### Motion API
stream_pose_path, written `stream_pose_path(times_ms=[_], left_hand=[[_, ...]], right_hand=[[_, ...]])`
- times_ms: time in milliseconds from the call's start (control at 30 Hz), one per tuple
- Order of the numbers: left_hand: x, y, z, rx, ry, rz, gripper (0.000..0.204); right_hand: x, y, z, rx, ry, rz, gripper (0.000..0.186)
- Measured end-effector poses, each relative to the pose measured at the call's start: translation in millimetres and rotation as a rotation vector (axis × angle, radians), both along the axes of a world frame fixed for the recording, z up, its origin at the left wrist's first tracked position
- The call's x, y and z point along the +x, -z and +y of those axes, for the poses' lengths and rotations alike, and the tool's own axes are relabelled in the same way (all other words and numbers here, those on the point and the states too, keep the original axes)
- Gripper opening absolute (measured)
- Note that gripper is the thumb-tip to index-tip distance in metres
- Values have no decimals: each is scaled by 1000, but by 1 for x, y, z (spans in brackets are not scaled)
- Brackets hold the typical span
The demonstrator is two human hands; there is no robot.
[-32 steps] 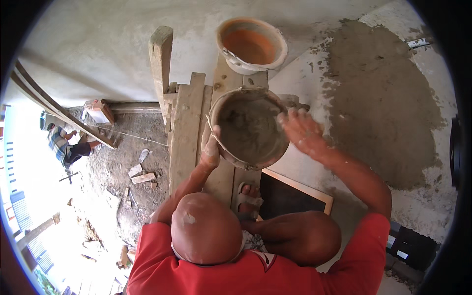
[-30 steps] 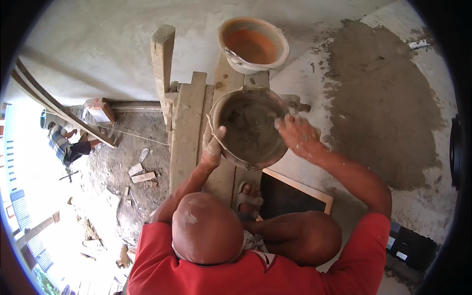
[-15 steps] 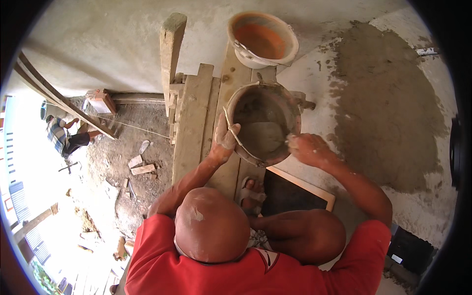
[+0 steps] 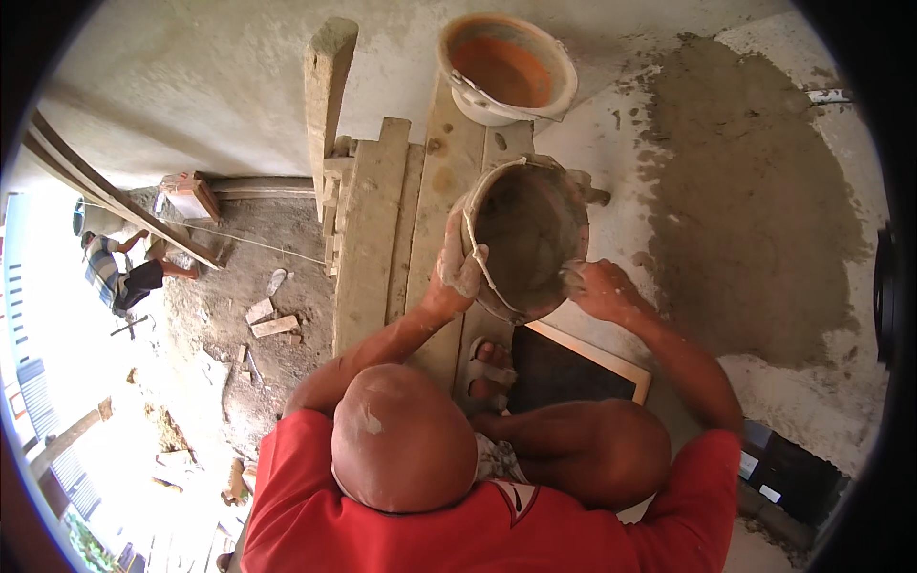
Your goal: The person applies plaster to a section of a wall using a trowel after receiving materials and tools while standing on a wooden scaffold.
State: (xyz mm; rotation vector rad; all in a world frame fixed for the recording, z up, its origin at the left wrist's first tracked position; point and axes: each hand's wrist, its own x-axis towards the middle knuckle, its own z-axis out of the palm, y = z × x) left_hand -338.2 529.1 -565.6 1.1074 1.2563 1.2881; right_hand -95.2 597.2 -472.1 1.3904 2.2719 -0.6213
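Note:
A mortar-caked bucket (image 4: 530, 229) rests tilted on wooden planks (image 4: 368, 248), its mouth turned toward me, with grey mortar inside. My left hand (image 4: 458, 272) grips its left rim near the wire handle. My right hand (image 4: 597, 289), smeared with mortar, curls over the lower right rim. A second bucket, orange inside (image 4: 506, 67), stands farther along the planks against the wall.
A wet grey plaster patch (image 4: 755, 201) covers the wall on the right. A wood-framed dark opening (image 4: 573, 368) lies below the bucket, by my sandalled foot (image 4: 487, 368). An upright post (image 4: 325, 105) stands left of the planks. Another person (image 4: 115, 272) crouches far below among rubble.
My right hand came down from the bucket's upper right rim to its lower right edge. My left hand shifted up the left rim, and the bucket tipped further.

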Motion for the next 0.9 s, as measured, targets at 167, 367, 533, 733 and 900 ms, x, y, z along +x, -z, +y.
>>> stream_pose_path(times_ms=[167, 367, 533, 733, 900], left_hand=[[-3, 5, 2, 36, 27, 4, 64], [-17, 29, -3, -54, -9, -125, 61], [-25, 48, 0, -100, -61, -363, 58], [-63, 88, 9, -39, 11, -402, 60], [-77, 113, 20, 333, -237, 749, 59]], right_hand=[[-4, 31, -15, -46, 142, 282, 40], [20, 31, -33, 63, 184, 268, 42], [29, 27, -27, 114, 229, 290, 40], [14, -49, 18, 120, 247, 414, 42], [10, -144, 75, 251, 321, 535, 43]])
